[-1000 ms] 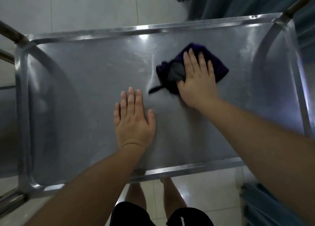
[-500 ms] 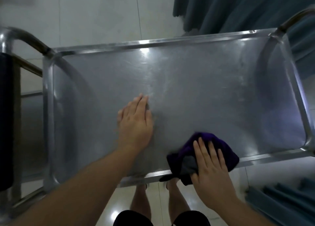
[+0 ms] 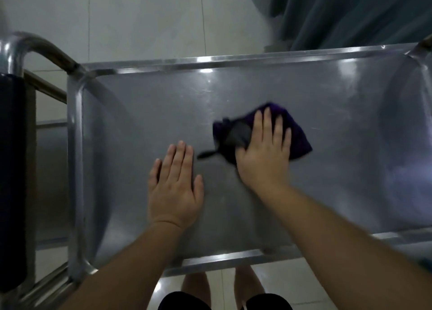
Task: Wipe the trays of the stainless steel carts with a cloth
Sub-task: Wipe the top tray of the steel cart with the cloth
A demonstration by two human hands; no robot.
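Note:
A stainless steel cart's top tray (image 3: 131, 127) fills the head view from left to right. A crumpled purple and grey cloth (image 3: 298, 136) lies near the tray's middle. My right hand (image 3: 264, 155) presses flat on the cloth with straight fingers, covering its near part. My left hand (image 3: 175, 185) rests palm down on the bare tray, just left of the cloth, fingers straight and together. Both forearms reach in from the bottom of the view.
The cart's curved handle (image 3: 30, 45) with a dark padded grip (image 3: 11, 181) stands at the left end. A dark teal curtain (image 3: 350, 12) hangs beyond the tray's far right corner. Pale floor tiles (image 3: 140, 17) lie past the far rim. My legs show below the near rim.
My right hand has pushed the cloth from the tray's near rim back toward the middle. My left hand has stayed flat on the tray at about the same spot.

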